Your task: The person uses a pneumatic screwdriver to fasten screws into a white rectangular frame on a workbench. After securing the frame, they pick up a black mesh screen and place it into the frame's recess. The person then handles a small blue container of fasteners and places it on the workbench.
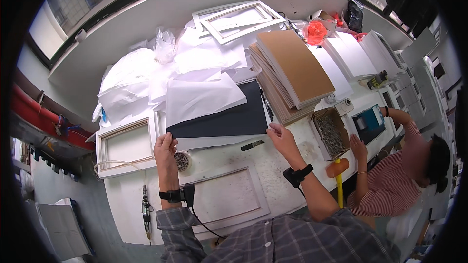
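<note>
A flat black sheet (pixel 222 121) lies in front of me, with a white paper sheet (pixel 202 95) over part of its far side and a white edge showing beneath its near side. My left hand (pixel 166 147) pinches the sheet's near left corner. At its near right corner, my right hand (pixel 282 140) grips the edge between thumb and fingers. A small tub of metal bits (pixel 182 160) sits beside my left hand. Between my hands, nearer to me, lies a dark cutter-like tool (pixel 252 145). An empty white frame (pixel 229 195) rests on the table below the sheet.
Brown boards (pixel 295 68) are stacked at the right, near a box of small metal fasteners (pixel 330 134) and an orange-headed mallet (pixel 337 168). A power screwdriver (pixel 146 209) lies at the left, below a white frame (pixel 126 141). A co-worker (pixel 390 180) works at the right.
</note>
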A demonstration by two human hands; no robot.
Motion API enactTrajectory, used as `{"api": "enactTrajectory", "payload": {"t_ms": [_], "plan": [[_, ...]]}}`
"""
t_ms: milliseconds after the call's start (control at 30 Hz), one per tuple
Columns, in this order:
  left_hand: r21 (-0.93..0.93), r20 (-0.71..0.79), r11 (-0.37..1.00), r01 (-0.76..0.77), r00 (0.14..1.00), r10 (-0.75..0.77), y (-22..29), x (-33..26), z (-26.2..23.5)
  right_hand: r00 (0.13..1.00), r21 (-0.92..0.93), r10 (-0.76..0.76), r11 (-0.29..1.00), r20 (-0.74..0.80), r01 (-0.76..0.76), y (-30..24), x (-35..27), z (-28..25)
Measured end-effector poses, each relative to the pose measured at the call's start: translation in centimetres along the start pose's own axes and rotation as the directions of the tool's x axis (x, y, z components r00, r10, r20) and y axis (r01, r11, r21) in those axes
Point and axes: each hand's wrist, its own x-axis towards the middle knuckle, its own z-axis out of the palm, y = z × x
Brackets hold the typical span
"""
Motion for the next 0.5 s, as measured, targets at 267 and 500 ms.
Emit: {"api": "enactTrajectory", "payload": {"t_ms": [267,500], "plan": [[-0.232,0.056,0.971,0.055,0.998,-0.043,2.3,-2.4,-0.1,0.938,0.547,0.219,0.767,0.268,-0.335,-1.7,0.5,-1.3],[-0.089,0.062,0.996,0.005,0.998,0.001,3.3,-2.1,1.8,0.984,0.806,0.036,0.568,0.177,-0.166,-11.6,3.2,-2.2]]}}
